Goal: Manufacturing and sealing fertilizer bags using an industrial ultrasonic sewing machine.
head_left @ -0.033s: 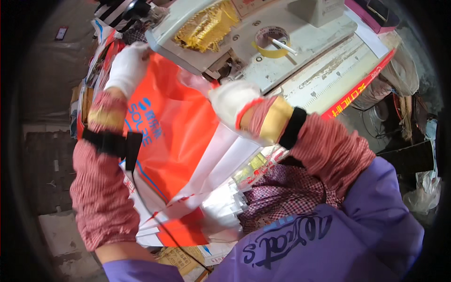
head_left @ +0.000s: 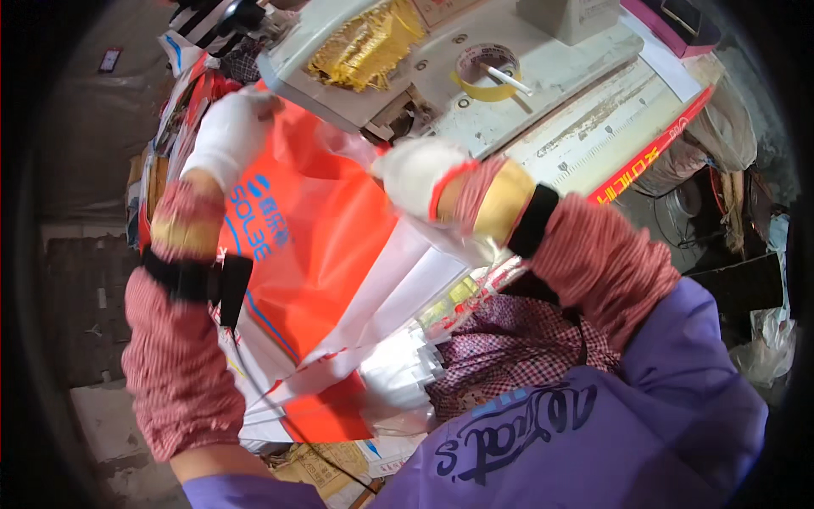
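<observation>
A glossy orange-red and white bag point(head_left: 339, 246) with blue print spreads between my hands, its far end close to a grey sewing machine point(head_left: 500, 119). At the bag's far left edge, my left hand point(head_left: 233, 131) in a white glove is closed on the material, fingertips by the machine's corner. My right hand point(head_left: 424, 178), also white-gloved and smeared by motion, is closed over the bag's right edge beside the machine's needle area. White folds of the bag run down from beneath it. The right fingertips are partly hidden.
On the machine lie a tape roll point(head_left: 487, 72) with a white stick across it and a yellow woven bundle point(head_left: 369, 47). Clear plastic packets point(head_left: 398, 369) rest near my lap. A black cable point(head_left: 280, 416) trails from my left wrist. Bundled goods point(head_left: 174, 127) stand at left.
My left hand and forearm have shifted slightly down, toward me. The right hand has moved a little left. The bag's far end has shifted slightly with them.
</observation>
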Tool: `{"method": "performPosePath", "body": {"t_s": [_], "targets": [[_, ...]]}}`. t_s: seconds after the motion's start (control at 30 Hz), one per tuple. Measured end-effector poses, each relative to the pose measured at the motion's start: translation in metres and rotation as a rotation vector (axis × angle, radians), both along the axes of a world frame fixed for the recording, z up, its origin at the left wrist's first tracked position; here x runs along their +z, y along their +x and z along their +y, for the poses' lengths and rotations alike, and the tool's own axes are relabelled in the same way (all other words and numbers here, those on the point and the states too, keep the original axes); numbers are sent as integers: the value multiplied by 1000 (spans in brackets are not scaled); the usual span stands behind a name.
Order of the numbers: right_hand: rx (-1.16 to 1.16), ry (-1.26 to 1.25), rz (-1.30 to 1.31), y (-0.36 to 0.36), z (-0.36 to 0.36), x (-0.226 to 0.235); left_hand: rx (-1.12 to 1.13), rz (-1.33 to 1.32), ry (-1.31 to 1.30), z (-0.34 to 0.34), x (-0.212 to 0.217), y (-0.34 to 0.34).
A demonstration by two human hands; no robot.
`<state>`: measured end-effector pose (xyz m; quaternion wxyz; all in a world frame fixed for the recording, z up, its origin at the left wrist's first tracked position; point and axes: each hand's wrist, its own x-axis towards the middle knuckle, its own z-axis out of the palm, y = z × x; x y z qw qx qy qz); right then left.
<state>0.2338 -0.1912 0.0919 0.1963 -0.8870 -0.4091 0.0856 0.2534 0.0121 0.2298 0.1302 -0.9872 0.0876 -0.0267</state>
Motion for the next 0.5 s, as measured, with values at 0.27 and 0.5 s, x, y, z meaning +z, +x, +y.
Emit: {"method": "performPosePath", "body": {"t_s": [0.27, 0.5], "targets": [[373, 83, 62, 82, 7, -47, -620, 318, 281, -196, -5, -98], [546, 147, 26, 56, 4, -14, -835, 688, 209, -198, -23, -105]]}}
